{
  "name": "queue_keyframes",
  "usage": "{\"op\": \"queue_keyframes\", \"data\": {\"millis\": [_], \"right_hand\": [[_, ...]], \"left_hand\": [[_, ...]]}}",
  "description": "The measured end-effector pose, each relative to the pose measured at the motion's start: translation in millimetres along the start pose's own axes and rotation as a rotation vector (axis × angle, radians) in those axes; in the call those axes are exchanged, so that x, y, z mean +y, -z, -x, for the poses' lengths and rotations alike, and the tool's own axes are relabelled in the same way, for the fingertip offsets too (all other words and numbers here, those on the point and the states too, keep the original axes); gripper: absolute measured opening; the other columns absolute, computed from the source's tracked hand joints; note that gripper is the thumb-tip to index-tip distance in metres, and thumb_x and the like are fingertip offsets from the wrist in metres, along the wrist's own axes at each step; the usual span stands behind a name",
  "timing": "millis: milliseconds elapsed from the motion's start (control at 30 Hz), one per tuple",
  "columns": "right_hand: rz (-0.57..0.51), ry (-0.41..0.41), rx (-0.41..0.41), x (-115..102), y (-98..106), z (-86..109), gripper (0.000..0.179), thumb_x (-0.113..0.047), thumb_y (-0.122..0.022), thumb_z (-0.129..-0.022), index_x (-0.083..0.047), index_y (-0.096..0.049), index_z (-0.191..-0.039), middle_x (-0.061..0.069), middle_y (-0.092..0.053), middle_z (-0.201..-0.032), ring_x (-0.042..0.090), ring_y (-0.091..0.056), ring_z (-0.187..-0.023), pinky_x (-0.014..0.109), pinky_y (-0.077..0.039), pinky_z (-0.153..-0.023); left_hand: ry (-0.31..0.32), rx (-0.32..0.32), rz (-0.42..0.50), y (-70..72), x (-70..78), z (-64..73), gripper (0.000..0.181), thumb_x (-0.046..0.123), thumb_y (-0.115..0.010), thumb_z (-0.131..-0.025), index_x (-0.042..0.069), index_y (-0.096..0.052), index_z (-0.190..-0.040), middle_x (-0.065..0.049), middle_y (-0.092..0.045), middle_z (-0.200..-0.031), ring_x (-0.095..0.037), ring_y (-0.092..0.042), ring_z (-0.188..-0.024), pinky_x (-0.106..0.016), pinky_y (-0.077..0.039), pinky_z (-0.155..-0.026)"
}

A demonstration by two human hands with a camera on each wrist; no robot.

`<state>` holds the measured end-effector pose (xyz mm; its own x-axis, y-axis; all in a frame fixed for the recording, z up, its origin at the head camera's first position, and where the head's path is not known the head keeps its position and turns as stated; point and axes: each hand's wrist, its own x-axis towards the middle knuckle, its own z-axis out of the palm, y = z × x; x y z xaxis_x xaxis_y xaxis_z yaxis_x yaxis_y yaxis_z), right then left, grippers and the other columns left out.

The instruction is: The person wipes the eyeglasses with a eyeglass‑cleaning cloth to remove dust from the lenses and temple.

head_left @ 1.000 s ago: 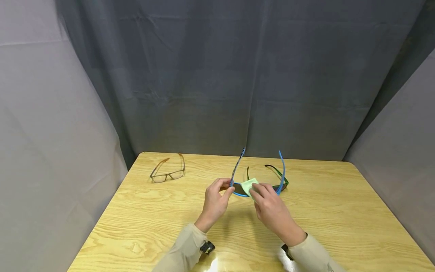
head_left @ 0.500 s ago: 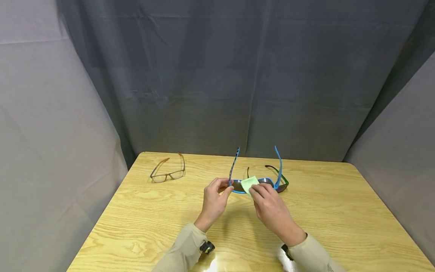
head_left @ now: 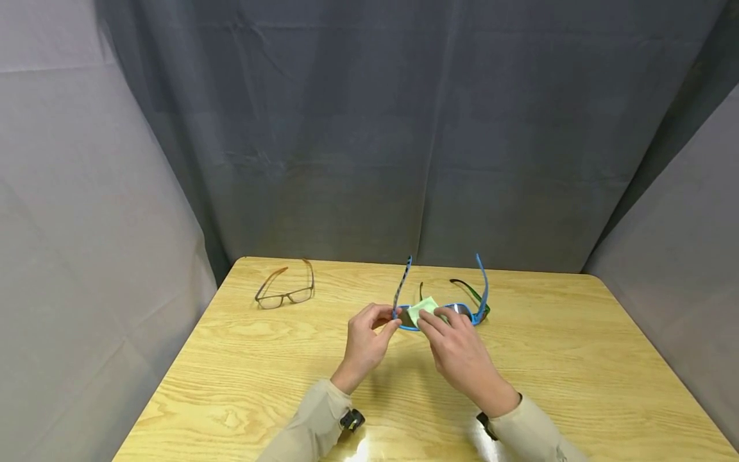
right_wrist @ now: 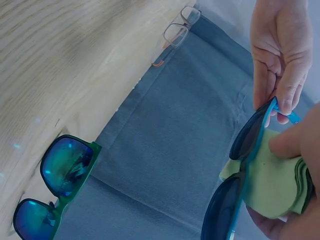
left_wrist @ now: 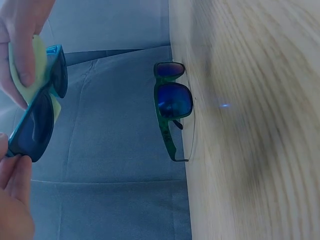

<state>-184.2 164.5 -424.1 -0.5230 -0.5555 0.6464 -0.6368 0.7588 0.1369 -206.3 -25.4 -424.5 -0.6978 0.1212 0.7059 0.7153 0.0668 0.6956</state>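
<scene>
Blue-framed sunglasses (head_left: 480, 314) with dark lenses are held up over the table, their arms unfolded and pointing away. My left hand (head_left: 367, 343) pinches them at the left hinge between thumb and fingers. A folded pale green cloth (right_wrist: 272, 182) is gripped in my right hand (head_left: 462, 353). In the right wrist view the cloth lies against the inner side of the lens nearer my left hand, and a bit of it shows past the frame's edge. The left wrist view shows the right fingers (left_wrist: 22, 60) curled over the cloth at the nose bridge.
Green-framed sunglasses (right_wrist: 67, 165) with mirrored blue lenses stand on the wooden table (head_left: 248, 385) behind the held pair. Thin-framed eyeglasses (head_left: 283, 299) with orange-brown arm tips sit at the back left. A dark grey curtain (head_left: 369, 141) hangs behind the table's far edge.
The blue sunglasses tilt up and then partly back, their arms swinging left and then right. My right fingers and the cloth have shifted slightly left over the lens; the left hand keeps its pinch.
</scene>
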Motion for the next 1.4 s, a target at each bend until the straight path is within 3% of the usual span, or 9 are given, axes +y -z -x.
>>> {"op": "queue_keyframes", "data": {"millis": [167,367,500,733,1100,1400], "right_hand": [[-0.017,0.013,-0.024,-2.0,2.2,-0.4,0.027,-0.003,-0.062,-0.080,-0.003,-0.067,-0.107,0.012,-0.066,-0.111,0.036,-0.056,-0.102,0.048,-0.045,-0.081],[-0.033,0.035,0.011,-2.8,1.8,-1.1,0.028,-0.002,-0.061,-0.079,-0.002,-0.067,-0.106,0.012,-0.066,-0.109,0.036,-0.056,-0.102,0.049,-0.045,-0.082],[-0.028,0.035,0.022,-2.8,2.0,-1.1,0.030,-0.002,-0.059,-0.079,-0.001,-0.066,-0.107,0.013,-0.066,-0.110,0.036,-0.056,-0.101,0.049,-0.045,-0.081],[-0.018,0.039,0.031,-3.3,3.1,-1.7,0.030,-0.003,-0.054,-0.081,0.000,-0.066,-0.108,0.014,-0.066,-0.109,0.037,-0.056,-0.101,0.050,-0.045,-0.080],[0.044,0.002,-0.006,-2.1,3.2,-4.2,0.029,-0.002,-0.063,-0.077,0.000,-0.067,-0.106,0.013,-0.066,-0.108,0.036,-0.056,-0.099,0.048,-0.044,-0.078],[-0.013,-0.057,-0.033,-3.0,3.9,-7.6,0.028,-0.004,-0.058,-0.083,-0.002,-0.068,-0.109,0.012,-0.065,-0.114,0.036,-0.055,-0.104,0.049,-0.045,-0.080]], "left_hand": [[0.007,0.008,-0.034,-1.0,-1.3,1.2,0.016,-0.012,-0.069,-0.078,-0.011,-0.064,-0.093,-0.019,-0.064,-0.087,-0.030,-0.064,-0.079,-0.035,-0.055,-0.075],[0.001,0.035,-0.091,-3.3,-24.7,3.8,0.017,-0.005,-0.072,-0.078,-0.004,-0.067,-0.094,-0.013,-0.067,-0.087,-0.027,-0.066,-0.081,-0.036,-0.055,-0.075],[0.015,0.040,-0.135,-2.7,-32.4,5.2,0.017,0.006,-0.074,-0.079,0.003,-0.069,-0.096,-0.004,-0.069,-0.089,-0.021,-0.067,-0.084,-0.036,-0.054,-0.077],[0.015,0.053,-0.176,-2.2,-32.5,4.8,0.017,0.012,-0.074,-0.081,0.006,-0.070,-0.097,-0.001,-0.069,-0.089,-0.016,-0.067,-0.083,-0.032,-0.054,-0.076],[-0.076,0.034,-0.164,-6.8,-32.4,7.5,0.017,0.009,-0.075,-0.079,0.006,-0.069,-0.094,-0.001,-0.068,-0.088,-0.016,-0.067,-0.080,-0.027,-0.054,-0.074],[-0.068,0.034,-0.152,-7.9,-33.3,7.8,0.018,0.006,-0.076,-0.077,0.004,-0.069,-0.094,-0.004,-0.068,-0.087,-0.019,-0.067,-0.079,-0.028,-0.054,-0.073]]}}
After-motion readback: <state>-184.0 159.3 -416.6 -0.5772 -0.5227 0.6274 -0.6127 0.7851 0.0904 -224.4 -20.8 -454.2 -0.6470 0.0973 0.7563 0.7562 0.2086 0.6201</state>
